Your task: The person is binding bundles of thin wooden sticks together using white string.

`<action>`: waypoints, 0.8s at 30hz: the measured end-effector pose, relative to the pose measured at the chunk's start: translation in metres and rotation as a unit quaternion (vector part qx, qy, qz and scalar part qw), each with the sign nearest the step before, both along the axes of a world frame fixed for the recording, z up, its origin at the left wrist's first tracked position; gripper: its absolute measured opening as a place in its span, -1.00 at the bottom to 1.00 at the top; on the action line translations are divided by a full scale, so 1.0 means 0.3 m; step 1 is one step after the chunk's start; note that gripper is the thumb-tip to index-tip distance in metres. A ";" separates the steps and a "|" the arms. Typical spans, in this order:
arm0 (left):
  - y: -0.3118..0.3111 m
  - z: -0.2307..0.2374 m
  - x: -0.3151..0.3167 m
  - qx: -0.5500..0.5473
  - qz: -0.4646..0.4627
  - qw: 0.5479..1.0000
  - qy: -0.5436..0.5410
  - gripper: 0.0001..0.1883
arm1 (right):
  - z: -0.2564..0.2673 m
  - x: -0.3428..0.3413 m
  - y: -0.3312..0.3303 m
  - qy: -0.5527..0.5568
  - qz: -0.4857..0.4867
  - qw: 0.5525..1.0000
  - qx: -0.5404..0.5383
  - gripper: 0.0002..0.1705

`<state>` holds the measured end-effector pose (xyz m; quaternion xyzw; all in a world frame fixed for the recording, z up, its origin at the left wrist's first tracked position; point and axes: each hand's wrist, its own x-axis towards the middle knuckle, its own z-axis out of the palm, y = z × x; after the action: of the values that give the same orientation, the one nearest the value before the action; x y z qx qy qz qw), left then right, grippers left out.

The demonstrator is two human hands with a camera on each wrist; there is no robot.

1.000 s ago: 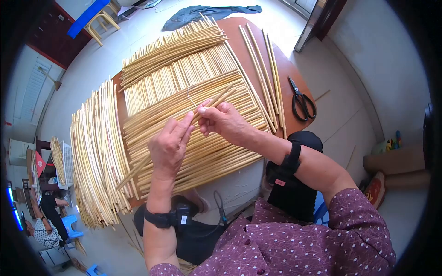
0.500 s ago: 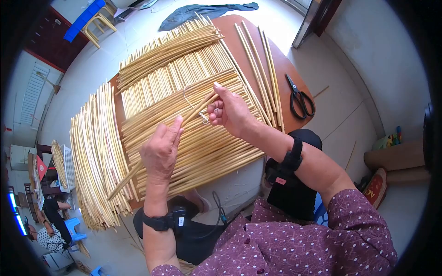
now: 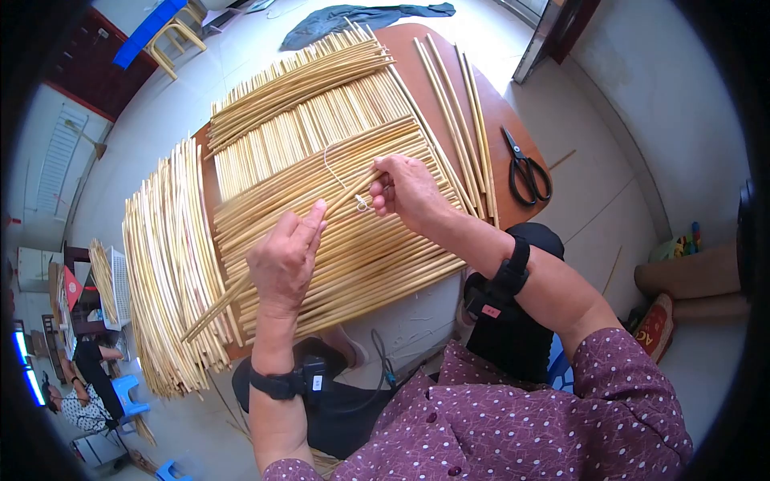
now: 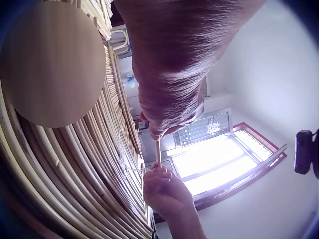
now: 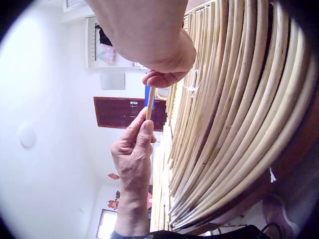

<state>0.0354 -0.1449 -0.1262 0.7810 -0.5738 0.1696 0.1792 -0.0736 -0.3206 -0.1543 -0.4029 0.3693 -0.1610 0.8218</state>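
The left hand (image 3: 286, 258) pinches a thin straw-coloured stick (image 3: 346, 197) between thumb and fingers; its lower end (image 3: 210, 317) slants past the hand to the lower left. At the upper end, the right hand (image 3: 411, 191) pinches the same stick. Below both hands lies a mat of parallel sticks (image 3: 353, 260). A white cord (image 3: 331, 171) runs over the mat to a small knotted loop (image 3: 362, 204) beside the right fingertips. In the right wrist view the stick (image 5: 149, 103) spans the gap between the left hand (image 5: 133, 157) and the right hand (image 5: 167, 78).
Black scissors (image 3: 526, 178) lie on the brown table (image 3: 501, 116) at the right, near several loose sticks (image 3: 473, 132). A bundle of sticks (image 3: 297, 88) rests across the mat's far part. Another large pile (image 3: 172, 264) lies at the left. Another person (image 3: 84, 401) sits far left.
The hands have moved apart along the stick, the left toward the lower left and the right slightly up and right. The knotted loop near the right fingers has come into view.
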 end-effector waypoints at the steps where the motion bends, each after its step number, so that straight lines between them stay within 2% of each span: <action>1: -0.001 0.000 0.000 0.000 0.001 1.000 0.000 -0.71 | -0.005 0.001 -0.002 0.000 0.001 1.000 0.000 -0.81; 3: -0.001 0.000 -0.001 -0.003 0.011 1.000 0.004 -0.71 | -0.014 0.004 -0.003 -0.050 0.008 0.998 0.031 -0.77; 9: 0.003 -0.015 0.001 -0.013 0.037 0.999 0.033 -0.70 | 0.000 0.011 0.015 -0.069 -0.016 0.990 0.121 -0.75; 13: 0.001 -0.016 0.000 -0.035 0.047 0.997 0.054 -0.70 | -0.020 0.011 0.013 -0.112 -0.017 0.986 0.120 -0.76; 15: 0.000 -0.017 0.001 -0.030 0.043 0.997 0.055 -0.69 | -0.019 0.013 0.019 -0.108 0.071 0.991 0.029 -0.80; 24: -0.012 -0.021 -0.015 -0.038 0.007 0.994 0.103 -0.68 | -0.043 0.013 0.028 -0.108 0.134 0.985 0.002 -0.82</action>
<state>0.0308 -0.1484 -0.1327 0.7909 -0.5400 0.1109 0.2658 -0.0698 -0.3121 -0.1671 -0.4273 0.2211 -0.0914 0.8719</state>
